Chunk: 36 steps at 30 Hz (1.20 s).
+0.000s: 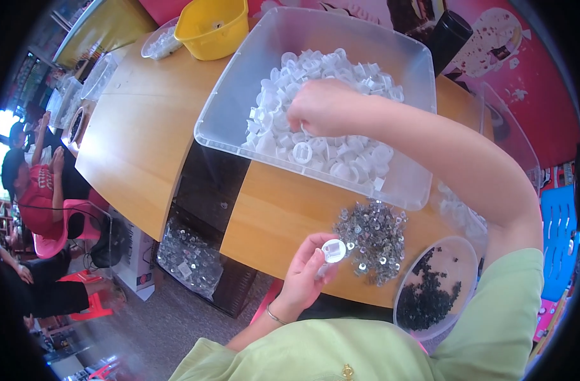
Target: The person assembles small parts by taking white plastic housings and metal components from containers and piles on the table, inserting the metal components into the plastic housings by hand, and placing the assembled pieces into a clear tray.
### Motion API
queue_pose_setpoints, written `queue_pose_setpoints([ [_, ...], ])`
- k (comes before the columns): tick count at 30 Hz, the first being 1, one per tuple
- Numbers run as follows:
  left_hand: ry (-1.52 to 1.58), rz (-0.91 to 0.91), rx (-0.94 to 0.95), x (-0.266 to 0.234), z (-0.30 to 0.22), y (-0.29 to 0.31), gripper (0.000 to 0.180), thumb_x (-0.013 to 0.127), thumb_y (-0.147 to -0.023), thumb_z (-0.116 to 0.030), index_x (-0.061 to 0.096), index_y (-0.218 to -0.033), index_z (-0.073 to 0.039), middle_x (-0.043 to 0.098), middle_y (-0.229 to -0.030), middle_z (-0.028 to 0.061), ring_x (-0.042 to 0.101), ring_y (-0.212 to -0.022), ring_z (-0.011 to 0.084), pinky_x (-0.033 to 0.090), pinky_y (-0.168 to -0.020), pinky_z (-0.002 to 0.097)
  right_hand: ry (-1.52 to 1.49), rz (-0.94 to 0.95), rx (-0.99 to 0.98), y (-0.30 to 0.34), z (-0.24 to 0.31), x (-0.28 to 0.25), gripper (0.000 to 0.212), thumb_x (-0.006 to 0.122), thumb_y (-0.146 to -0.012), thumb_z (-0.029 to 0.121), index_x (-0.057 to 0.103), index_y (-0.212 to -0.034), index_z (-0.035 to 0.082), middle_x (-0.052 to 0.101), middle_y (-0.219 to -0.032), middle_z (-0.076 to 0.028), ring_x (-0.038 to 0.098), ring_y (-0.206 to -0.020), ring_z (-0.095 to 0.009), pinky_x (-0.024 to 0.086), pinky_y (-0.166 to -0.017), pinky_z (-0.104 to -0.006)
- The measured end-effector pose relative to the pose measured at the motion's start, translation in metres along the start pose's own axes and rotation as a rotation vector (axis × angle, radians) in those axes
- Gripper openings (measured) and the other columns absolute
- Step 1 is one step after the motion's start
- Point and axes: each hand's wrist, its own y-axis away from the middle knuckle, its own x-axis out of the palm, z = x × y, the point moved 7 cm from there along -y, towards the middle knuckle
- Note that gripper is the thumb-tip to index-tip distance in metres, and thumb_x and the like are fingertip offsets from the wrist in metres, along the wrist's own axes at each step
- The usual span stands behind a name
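Noting my left hand (306,273) pinching a round white cap (334,251), over the tabletop's (283,206) near edge, right hand (322,108) inside the translucent bin (229,76), grip unverifiable.

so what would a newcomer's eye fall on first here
Probably the big translucent tub heaped with white parts, upper middle, with the right hand in it. Below, the left hand holds a round white piece beside a pile of small shiny parts. A yellow bin stands near the top.
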Motion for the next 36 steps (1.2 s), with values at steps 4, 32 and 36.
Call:
queue_pose_setpoints([
  [4,0.009,0.021,-0.001,-0.001,-0.001,0.002,0.029,0.048,-0.095,-0.024,0.046,-0.118,-0.008,0.054,-0.099,0.0001,0.046,-0.072,0.0061,0.037,-0.057,0.0193,0.026,0.089,-0.127,-0.014,0.014,0.015,0.008,0.061,-0.071,0.011,0.065,-0.078,0.011,0.064,-0.076,-0.006,0.061,-0.079,-0.026,0.048,-0.066,-0.0404],
  [32,0.092,0.077,0.291,0.018,-0.056,0.009,0.049,0.054,-0.088,-0.042,0.050,-0.122,-0.006,0.050,-0.070,-0.0006,0.041,-0.053,0.0058,0.031,-0.046,0.0184,-1.056,-0.038,0.281,0.086,0.002,-0.057,0.020,0.069,-0.080,0.023,0.056,-0.076,0.007,0.059,-0.079,0.001,0.048,-0.071,-0.004,0.038,-0.061,-0.0204],
  [36,0.068,0.110,0.328,0.031,-0.059,0.016,0.050,0.055,-0.088,-0.040,0.050,-0.122,-0.005,0.050,-0.069,-0.0007,0.040,-0.052,0.0053,0.031,-0.045,0.0184,-1.334,-0.081,0.217,0.120,0.031,-0.064,0.019,0.071,-0.080,0.021,0.056,-0.076,0.009,0.057,-0.077,0.004,0.049,-0.072,-0.003,0.038,-0.064,-0.0189],
])
